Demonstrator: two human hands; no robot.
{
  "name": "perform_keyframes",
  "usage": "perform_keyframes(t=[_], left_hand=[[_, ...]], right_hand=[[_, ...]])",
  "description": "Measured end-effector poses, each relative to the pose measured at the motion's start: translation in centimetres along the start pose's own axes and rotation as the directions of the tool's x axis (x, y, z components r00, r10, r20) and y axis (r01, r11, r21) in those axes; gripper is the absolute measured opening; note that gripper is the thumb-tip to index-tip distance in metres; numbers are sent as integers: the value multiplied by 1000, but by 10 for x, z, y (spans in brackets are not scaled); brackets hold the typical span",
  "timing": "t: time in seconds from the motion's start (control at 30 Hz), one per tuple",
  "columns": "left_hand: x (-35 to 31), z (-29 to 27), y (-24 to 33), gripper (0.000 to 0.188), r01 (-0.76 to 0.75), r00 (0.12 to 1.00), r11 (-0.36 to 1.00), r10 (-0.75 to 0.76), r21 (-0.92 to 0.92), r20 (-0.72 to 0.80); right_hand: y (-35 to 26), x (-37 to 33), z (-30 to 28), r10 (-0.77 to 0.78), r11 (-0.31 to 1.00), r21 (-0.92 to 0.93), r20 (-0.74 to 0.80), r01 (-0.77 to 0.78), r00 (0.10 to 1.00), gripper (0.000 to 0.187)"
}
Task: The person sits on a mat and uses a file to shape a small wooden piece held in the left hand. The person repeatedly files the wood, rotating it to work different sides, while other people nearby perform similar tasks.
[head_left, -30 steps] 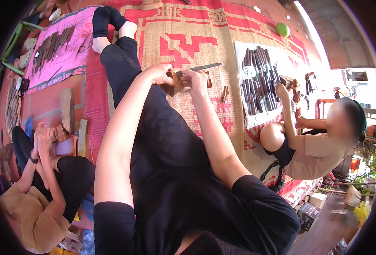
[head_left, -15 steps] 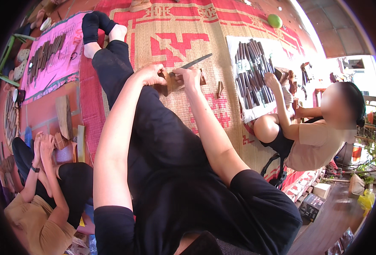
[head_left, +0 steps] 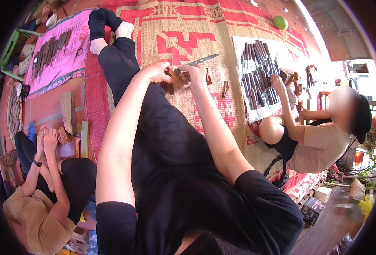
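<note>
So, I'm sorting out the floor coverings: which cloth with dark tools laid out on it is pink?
The pink cloth at the far left, beside the outstretched leg. The other tool cloth, the white cloth, lies at the right by the seated co-worker.

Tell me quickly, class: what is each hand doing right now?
Left hand: closed on a small brown wooden piece.
Right hand: closed on a long metal file, whose blade points away to the right.
</note>
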State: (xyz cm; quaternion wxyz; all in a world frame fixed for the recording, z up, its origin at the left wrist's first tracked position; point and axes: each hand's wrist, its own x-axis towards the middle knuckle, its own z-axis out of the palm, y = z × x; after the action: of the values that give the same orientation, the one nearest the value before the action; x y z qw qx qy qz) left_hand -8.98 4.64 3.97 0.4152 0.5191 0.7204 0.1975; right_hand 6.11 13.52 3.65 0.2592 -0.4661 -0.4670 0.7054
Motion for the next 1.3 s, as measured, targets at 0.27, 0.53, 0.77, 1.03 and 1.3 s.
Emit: perform_keyframes(t=[0.27, 0.53, 0.77, 1.03, 1.3], left_hand=[[6, 3, -1, 59, 30, 999, 999, -30, -15, 34], [16, 12, -15, 51, -68, 994, 979, 84, -194, 76], [5, 5, 6, 69, 40, 999, 981, -39, 190, -10], [-2, -1, 15, 65, 82, 996, 984, -84, 159, 7], [1, 0, 16, 70, 96, 993, 981, -106, 167, 53]], right_hand=[[3, 4, -7, 9, 992, -127, -24, -12, 1000, 13], [30, 32, -21, -43, 962, -268, 65, 58, 997, 15], [-4, -1, 3, 19, 989, -145, 71, -9, 997, 14], [-4, -3, 7, -21, 996, -81, 23, 23, 1000, 11], [3, -1, -8, 6, 976, -219, -32, -13, 999, 10]])
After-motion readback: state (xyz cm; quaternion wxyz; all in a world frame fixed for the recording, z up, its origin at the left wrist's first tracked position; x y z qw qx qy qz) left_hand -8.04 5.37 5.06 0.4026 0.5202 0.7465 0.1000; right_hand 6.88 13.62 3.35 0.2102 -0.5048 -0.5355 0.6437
